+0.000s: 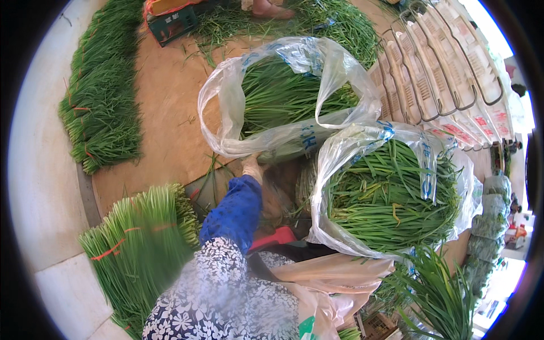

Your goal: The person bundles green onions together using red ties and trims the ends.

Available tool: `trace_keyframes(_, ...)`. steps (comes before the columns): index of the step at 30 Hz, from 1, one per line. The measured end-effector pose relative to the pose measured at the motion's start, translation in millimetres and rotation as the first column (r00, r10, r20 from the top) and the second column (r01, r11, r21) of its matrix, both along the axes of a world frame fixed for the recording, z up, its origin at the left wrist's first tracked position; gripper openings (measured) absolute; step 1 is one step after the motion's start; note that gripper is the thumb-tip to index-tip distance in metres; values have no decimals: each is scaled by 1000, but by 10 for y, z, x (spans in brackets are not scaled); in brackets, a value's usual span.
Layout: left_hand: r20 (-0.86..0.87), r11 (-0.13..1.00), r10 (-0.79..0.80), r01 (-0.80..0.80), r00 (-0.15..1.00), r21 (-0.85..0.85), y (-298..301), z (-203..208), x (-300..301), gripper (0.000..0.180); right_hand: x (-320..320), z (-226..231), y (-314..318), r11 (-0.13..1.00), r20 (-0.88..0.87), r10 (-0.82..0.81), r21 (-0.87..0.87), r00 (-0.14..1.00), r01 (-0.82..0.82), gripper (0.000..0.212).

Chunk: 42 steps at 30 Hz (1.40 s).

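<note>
My left hand point(253, 166), below a blue sleeve cover, reaches to the near edge of a clear plastic bag point(224, 141). Its fingers are hidden by the bag's edge, so whether it grips the plastic I cannot tell. Long garlic chives point(292, 96) lie inside that open bag. Nearer and to the right, a second clear bag point(324, 211) stands open, packed with more garlic chives point(391, 198). My right hand does not show. At lower left are chive bundles point(141, 243) with orange ties, pale stems upward.
Tied chives point(102, 107) run in a long row along brown sheeting point(164, 107) at the left. Loose greens point(226, 34) surround another person's foot point(272, 10) beyond. Beige crates with metal handles point(430, 68) stand at right. A pinkish plastic sheet point(334, 272) and loose leaves point(439, 294) lie near me.
</note>
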State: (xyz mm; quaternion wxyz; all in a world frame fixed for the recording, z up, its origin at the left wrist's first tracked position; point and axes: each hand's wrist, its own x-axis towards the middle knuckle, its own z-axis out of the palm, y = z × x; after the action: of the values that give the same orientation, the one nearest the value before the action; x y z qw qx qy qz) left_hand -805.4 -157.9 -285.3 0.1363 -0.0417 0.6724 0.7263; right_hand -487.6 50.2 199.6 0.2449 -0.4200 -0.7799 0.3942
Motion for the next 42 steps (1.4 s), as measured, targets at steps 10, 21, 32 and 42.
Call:
trace_keyframes(10,544,960,90,-219,834,177,62,803,-460,15,290,-164,-48,993,76,-98,-53,992,102,40)
trace_keyframes(21,558,319,-732,920,391,-226,-466,2902,-82,49,428,-189,-64,989,25,-98,-110,995,100,40)
trace_keyframes(32,-690,17,-708,980,150,196,1416,5824,1845,114,956,597,11,994,-158,-109,13,982,112,40)
trace_keyframes(42,-185,-311,-930,411,-318,857,2001,5134,3614,42,1806,1282,575,935,-138,2,353,990,47,41)
